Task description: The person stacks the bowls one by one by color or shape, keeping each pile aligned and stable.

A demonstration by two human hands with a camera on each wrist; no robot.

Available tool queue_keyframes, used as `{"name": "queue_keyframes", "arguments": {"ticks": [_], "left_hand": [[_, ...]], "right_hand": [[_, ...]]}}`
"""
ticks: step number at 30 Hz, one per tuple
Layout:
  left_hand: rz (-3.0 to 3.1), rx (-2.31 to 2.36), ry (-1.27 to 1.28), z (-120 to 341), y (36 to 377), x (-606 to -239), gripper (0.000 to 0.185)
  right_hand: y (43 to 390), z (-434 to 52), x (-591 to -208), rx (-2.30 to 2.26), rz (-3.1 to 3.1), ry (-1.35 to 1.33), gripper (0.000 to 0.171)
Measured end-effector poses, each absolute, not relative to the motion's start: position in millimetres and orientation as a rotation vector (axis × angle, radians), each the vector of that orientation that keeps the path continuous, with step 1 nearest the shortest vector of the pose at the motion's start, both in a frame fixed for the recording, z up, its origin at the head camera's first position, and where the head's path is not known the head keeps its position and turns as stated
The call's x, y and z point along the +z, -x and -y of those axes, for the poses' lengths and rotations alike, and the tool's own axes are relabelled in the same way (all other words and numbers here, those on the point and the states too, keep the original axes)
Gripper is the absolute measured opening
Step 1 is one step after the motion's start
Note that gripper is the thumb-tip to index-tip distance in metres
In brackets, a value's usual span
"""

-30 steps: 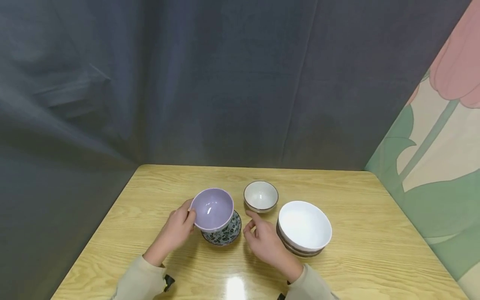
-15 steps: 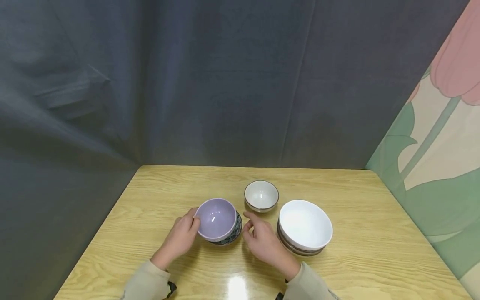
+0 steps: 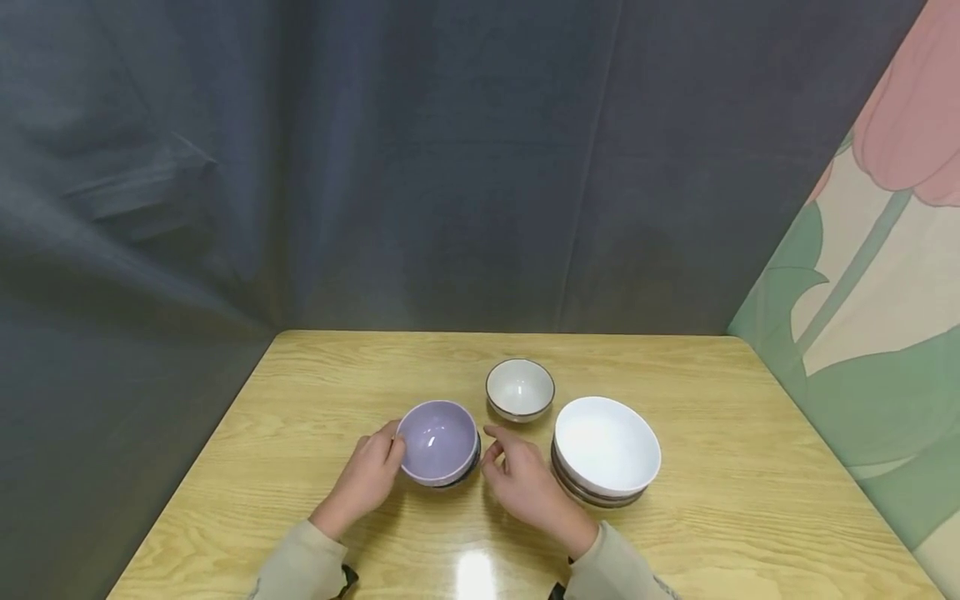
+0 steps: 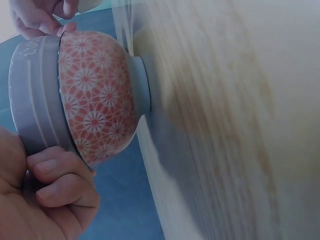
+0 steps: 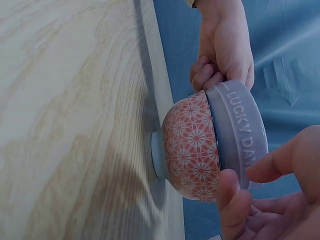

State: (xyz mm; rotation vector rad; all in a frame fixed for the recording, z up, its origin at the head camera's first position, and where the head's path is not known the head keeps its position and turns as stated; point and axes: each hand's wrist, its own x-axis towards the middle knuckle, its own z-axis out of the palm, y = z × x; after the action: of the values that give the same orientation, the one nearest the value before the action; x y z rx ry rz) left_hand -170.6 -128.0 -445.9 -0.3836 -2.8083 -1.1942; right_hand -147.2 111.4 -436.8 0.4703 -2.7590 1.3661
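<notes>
A lilac bowl (image 3: pixel 437 440) sits nested inside a flower-patterned bowl (image 3: pixel 472 463) on the wooden table (image 3: pixel 712 500). My left hand (image 3: pixel 393 447) grips the lilac bowl's left rim, fingers curled under the band (image 4: pixel 55 175). My right hand (image 3: pixel 491 444) hovers at the stack's right side, fingers loosely spread, fingertips (image 4: pixel 62 27) at the rim. In the right wrist view the lilac bowl (image 5: pixel 237 130) shows raised lettering above the patterned bowl (image 5: pixel 192 150), with my left hand (image 5: pixel 222 55) behind it and my right thumb (image 5: pixel 230 200) close beside it.
A small white bowl with a dark rim (image 3: pixel 520 389) stands just behind the stack. A large white bowl (image 3: pixel 606 446) rests on a striped bowl (image 3: pixel 592 497) to the right of my right hand. Grey curtains close the back and left; a flowered panel stands at right.
The lilac bowl, held up and tilted a second ago, has come down into the patterned bowl. My right hand has edged closer to the stack.
</notes>
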Motion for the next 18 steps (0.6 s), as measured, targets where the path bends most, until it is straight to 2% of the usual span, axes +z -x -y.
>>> {"name": "queue_keyframes", "arguments": {"ticks": [18], "left_hand": [[2.828, -1.078, 0.420, 117.9, 164.7, -452.5, 0.032]], "right_hand": [[145.2, -115.4, -439.0, 1.328, 2.728, -0.519, 0.038]]}}
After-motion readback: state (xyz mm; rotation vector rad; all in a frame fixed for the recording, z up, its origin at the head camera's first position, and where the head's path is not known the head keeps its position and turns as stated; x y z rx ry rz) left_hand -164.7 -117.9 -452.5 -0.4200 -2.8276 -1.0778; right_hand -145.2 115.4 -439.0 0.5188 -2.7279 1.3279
